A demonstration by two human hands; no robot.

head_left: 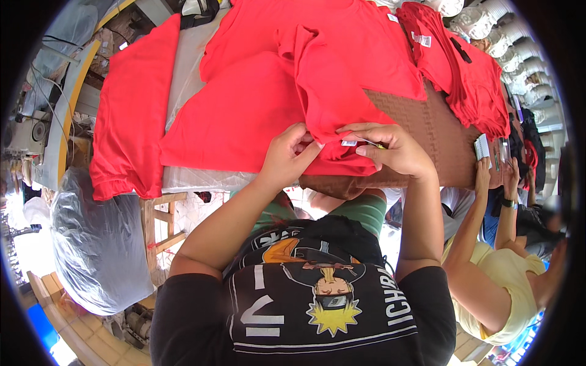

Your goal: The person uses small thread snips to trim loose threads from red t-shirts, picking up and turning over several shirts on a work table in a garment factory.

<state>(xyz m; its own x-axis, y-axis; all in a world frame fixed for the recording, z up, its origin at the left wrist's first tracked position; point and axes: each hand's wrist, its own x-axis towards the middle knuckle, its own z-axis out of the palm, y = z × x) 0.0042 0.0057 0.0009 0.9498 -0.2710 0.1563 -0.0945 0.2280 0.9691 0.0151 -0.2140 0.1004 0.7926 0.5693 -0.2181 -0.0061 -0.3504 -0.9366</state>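
Observation:
A red garment (244,116) lies spread over the table in front of me, one part of it bunched up in the middle. My left hand (288,155) pinches the red cloth between thumb and fingers near the table's front edge. Close beside it, my right hand (397,149) is closed around a small tool (379,146) with a bit of yellow on it, perhaps thread snips; most of it is hidden by the fingers. A small white label (349,143) on the cloth shows between my two hands.
Folded red cloth (134,104) hangs over the table's left end. More red garments (458,67) lie at the right on a brown textured cover (421,140). A person in yellow (500,287) works at my right, holding a white card (482,148). A plastic-wrapped bundle (101,244) stands at left.

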